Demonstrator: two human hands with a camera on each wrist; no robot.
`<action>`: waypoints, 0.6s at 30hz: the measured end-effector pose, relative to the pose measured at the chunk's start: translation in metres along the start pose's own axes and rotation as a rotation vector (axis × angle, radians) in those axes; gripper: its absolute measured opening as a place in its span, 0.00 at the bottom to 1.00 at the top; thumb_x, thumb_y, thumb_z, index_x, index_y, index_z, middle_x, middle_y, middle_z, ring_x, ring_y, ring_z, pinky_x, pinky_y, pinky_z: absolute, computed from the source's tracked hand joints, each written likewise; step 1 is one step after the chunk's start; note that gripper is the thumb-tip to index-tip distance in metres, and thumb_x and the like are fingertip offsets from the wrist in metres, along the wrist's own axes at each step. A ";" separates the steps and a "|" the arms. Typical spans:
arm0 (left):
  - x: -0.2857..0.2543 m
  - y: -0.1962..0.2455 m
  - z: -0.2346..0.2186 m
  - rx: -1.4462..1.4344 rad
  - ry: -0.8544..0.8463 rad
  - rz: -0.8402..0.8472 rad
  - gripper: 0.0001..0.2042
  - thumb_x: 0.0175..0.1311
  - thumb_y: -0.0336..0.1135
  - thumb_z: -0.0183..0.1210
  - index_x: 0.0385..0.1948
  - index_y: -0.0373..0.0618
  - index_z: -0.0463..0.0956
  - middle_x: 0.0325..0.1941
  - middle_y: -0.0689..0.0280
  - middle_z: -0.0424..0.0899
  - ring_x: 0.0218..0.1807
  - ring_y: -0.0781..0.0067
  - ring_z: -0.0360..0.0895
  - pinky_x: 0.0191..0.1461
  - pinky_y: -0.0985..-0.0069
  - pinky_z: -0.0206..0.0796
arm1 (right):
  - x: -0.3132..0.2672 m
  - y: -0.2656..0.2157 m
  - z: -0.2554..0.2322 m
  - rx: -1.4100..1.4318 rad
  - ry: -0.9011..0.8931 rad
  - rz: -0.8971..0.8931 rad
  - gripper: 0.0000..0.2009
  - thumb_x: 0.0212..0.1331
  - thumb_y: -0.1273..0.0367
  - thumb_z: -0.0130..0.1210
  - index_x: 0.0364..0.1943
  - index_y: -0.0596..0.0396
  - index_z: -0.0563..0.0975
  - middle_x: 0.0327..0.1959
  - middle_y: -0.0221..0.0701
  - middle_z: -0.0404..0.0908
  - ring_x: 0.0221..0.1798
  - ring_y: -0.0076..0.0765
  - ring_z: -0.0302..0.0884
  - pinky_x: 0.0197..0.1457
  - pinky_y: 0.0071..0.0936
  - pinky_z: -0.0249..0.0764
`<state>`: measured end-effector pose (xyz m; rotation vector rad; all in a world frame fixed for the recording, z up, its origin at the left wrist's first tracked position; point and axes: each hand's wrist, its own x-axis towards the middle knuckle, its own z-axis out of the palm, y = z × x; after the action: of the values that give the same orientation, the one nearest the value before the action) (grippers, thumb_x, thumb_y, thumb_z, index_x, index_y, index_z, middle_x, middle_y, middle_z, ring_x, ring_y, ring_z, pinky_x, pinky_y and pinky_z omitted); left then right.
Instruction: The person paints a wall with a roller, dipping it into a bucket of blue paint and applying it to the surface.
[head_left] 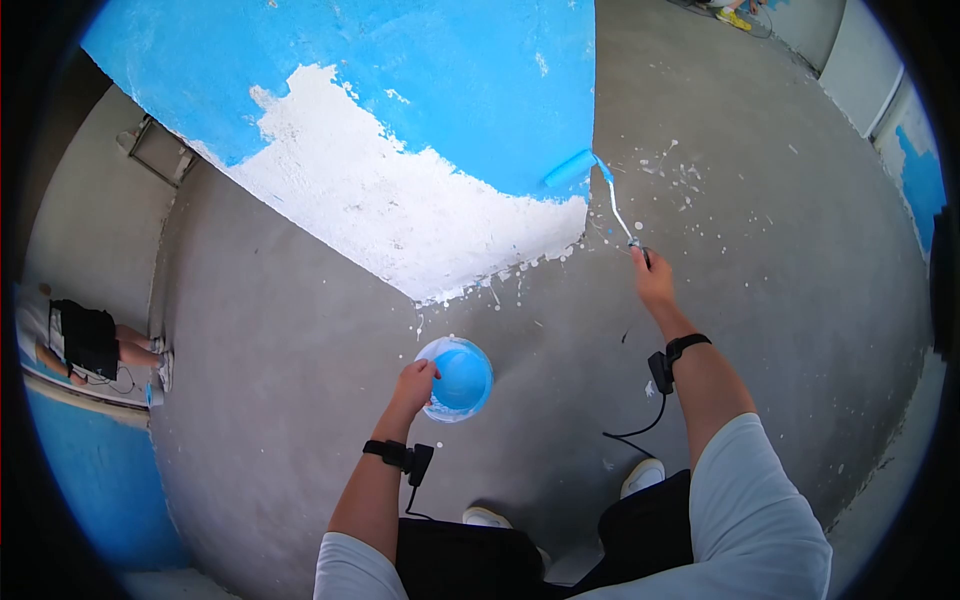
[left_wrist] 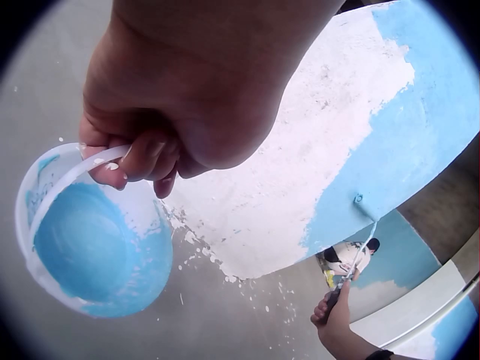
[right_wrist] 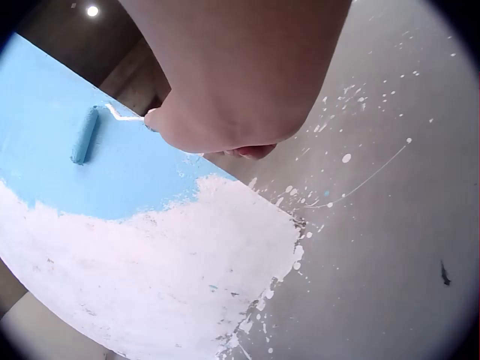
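Observation:
My left hand (head_left: 414,386) grips the curved white handle (left_wrist: 64,180) of a white bucket (head_left: 432,351), fingers curled round it. Light-blue paint coats the inside of the bucket and lies at its bottom. Out to the right, my right hand (head_left: 655,280) holds a paint roller by its dark grip (left_wrist: 331,298). The blue roller sleeve (head_left: 570,168) lies against the blue part of the wall (head_left: 470,90), near its right edge and just above the white part. In the right wrist view, the wrist hides most of the right hand's fingers.
Below the blue, bare white wall (head_left: 350,200) runs down to the grey floor (head_left: 280,330), which is splattered with white near the wall's foot. A person (head_left: 85,338) stands at the far left. Another person (left_wrist: 356,255) in a white top shows behind the roller. My shoes (head_left: 642,477) are below.

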<state>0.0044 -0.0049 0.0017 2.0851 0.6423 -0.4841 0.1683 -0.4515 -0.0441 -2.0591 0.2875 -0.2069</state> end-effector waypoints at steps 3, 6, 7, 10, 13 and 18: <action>0.000 -0.002 -0.001 -0.001 -0.007 0.000 0.15 0.65 0.42 0.48 0.26 0.41 0.76 0.18 0.63 0.70 0.19 0.69 0.73 0.22 0.69 0.68 | -0.003 0.011 -0.008 -0.106 0.010 0.003 0.22 0.64 0.51 0.51 0.31 0.61 0.75 0.20 0.42 0.71 0.24 0.41 0.65 0.33 0.37 0.67; -0.001 -0.002 -0.001 0.018 -0.002 0.008 0.15 0.65 0.41 0.48 0.26 0.41 0.77 0.18 0.63 0.71 0.20 0.69 0.73 0.22 0.68 0.69 | -0.009 0.020 -0.014 -0.175 0.054 0.000 0.24 0.63 0.49 0.51 0.29 0.61 0.75 0.20 0.44 0.73 0.24 0.48 0.65 0.33 0.40 0.67; -0.002 -0.001 -0.002 0.009 -0.001 0.004 0.14 0.64 0.41 0.48 0.26 0.41 0.77 0.18 0.63 0.71 0.20 0.69 0.73 0.22 0.68 0.69 | -0.011 0.016 -0.018 -0.209 0.069 0.015 0.24 0.63 0.49 0.52 0.29 0.61 0.75 0.19 0.44 0.72 0.23 0.48 0.64 0.32 0.40 0.67; -0.004 -0.001 -0.001 0.007 -0.006 -0.002 0.13 0.62 0.40 0.48 0.27 0.42 0.77 0.19 0.63 0.71 0.20 0.68 0.74 0.23 0.68 0.69 | -0.008 0.011 -0.027 -0.209 0.057 0.004 0.25 0.63 0.49 0.52 0.28 0.61 0.75 0.17 0.42 0.70 0.22 0.44 0.62 0.30 0.39 0.65; -0.004 0.000 -0.003 0.025 -0.018 -0.006 0.13 0.61 0.40 0.48 0.27 0.42 0.78 0.19 0.63 0.71 0.20 0.68 0.74 0.23 0.69 0.70 | 0.000 0.001 -0.027 -0.121 0.028 -0.027 0.25 0.62 0.49 0.54 0.27 0.62 0.74 0.16 0.37 0.66 0.21 0.34 0.60 0.27 0.36 0.62; -0.004 0.002 -0.001 0.027 -0.018 -0.022 0.13 0.60 0.40 0.48 0.27 0.42 0.78 0.20 0.62 0.71 0.21 0.68 0.74 0.24 0.68 0.71 | 0.011 -0.046 -0.010 0.077 0.000 -0.111 0.22 0.63 0.54 0.55 0.25 0.61 0.73 0.15 0.26 0.62 0.23 0.20 0.55 0.25 0.28 0.56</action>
<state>0.0021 -0.0061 0.0056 2.0982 0.6523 -0.5265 0.1816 -0.4418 0.0011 -2.0002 0.1626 -0.2814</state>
